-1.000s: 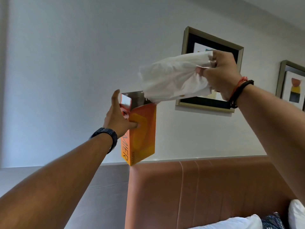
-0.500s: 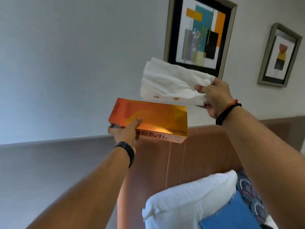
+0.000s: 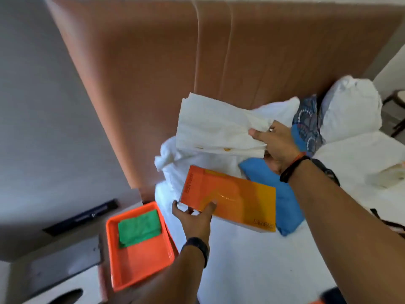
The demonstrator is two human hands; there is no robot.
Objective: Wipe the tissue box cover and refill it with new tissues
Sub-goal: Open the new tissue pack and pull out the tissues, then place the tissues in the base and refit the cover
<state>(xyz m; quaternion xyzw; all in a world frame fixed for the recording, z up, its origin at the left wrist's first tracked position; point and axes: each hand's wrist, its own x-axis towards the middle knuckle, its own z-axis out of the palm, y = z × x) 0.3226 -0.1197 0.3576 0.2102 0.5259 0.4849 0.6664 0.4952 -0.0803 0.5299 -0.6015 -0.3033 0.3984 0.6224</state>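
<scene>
My left hand (image 3: 194, 218) grips one end of an orange cardboard tissue box (image 3: 230, 197), held flat above the bed. My right hand (image 3: 275, 142) pinches a thick stack of white tissues (image 3: 215, 128), raised above and just behind the box. At the bottom left corner stands a pale tissue box cover (image 3: 59, 290) with a dark oval slot on top, apart from both hands.
An orange tray (image 3: 140, 257) holding a green cloth (image 3: 139, 228) sits on the nightstand left of the bed. White pillows (image 3: 348, 106), a blue cushion (image 3: 287, 205) and a patterned cushion lie against the brown padded headboard (image 3: 197, 62). White bedsheet spreads below my arms.
The view has swung down from the wall and pictures to the bed and nightstand. Both hands have come lower, with the box and tissue stack still held.
</scene>
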